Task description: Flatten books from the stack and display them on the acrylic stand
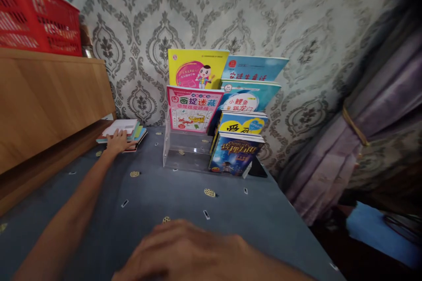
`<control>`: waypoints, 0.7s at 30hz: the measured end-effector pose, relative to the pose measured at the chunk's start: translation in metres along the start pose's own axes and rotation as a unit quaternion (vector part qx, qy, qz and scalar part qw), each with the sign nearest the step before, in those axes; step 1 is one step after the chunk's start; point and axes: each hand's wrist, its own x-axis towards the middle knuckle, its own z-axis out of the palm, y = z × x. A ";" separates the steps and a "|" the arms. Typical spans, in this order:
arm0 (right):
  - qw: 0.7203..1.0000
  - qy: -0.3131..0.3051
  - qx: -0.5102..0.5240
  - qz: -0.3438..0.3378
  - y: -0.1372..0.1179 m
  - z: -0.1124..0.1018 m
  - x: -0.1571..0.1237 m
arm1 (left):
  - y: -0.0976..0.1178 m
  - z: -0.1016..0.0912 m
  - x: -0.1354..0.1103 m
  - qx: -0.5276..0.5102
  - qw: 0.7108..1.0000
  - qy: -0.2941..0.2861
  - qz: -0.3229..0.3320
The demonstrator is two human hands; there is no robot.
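My left hand [117, 141] reaches to the far left of the table and rests on a stack of books [122, 126]. Its fingers are spread over the white top book, and the thumb points right along the stack's near edge. Low in the view, close to me, my right hand [187, 248] hovers over the table; it is smeared by motion and its fingertips are hidden. A clear acrylic book rack [166, 149] stands at the back. In its left column are a yellow book [187, 66] and a pink book [194, 114]; several blue-toned books [235, 153] fill the right column.
The table [158, 197] has a dark grey-blue patterned cover. A wooden cabinet [56, 105] borders it on the left, with a red basket [39, 17] on top. Patterned wallpaper [138, 52] rises behind. A purple-grey curtain [329, 162] hangs at right. A dark flat object [259, 170] lies beside the rack.
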 end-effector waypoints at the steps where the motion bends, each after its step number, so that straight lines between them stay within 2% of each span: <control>1: 1.000 0.000 0.014 -0.013 0.008 0.000 0.005 | 0.000 0.000 0.000 0.000 1.000 0.001 0.003; 3: 0.999 0.020 0.030 0.030 0.030 0.008 0.010 | -0.002 0.000 -0.002 -0.001 1.000 0.012 0.010; 4: 0.998 0.009 0.039 0.053 0.042 0.015 0.010 | -0.003 0.000 -0.004 0.001 1.000 0.019 0.017; 7: 0.987 0.027 0.045 0.153 0.076 0.043 -0.002 | -0.007 0.001 -0.011 0.013 0.998 0.039 0.039; 9: 0.979 0.044 0.053 0.190 0.092 0.059 -0.011 | -0.010 0.000 -0.017 0.024 0.997 0.059 0.048; 12: 0.970 0.093 0.067 0.216 0.106 0.076 -0.019 | -0.012 -0.002 -0.024 0.037 0.994 0.082 0.058; 16: 0.956 0.151 0.102 0.230 0.113 0.085 -0.022 | -0.012 -0.004 -0.028 0.046 0.993 0.091 0.061; 21: 0.956 0.167 0.102 0.217 0.115 0.090 -0.023 | -0.011 -0.004 -0.027 0.046 0.992 0.095 0.073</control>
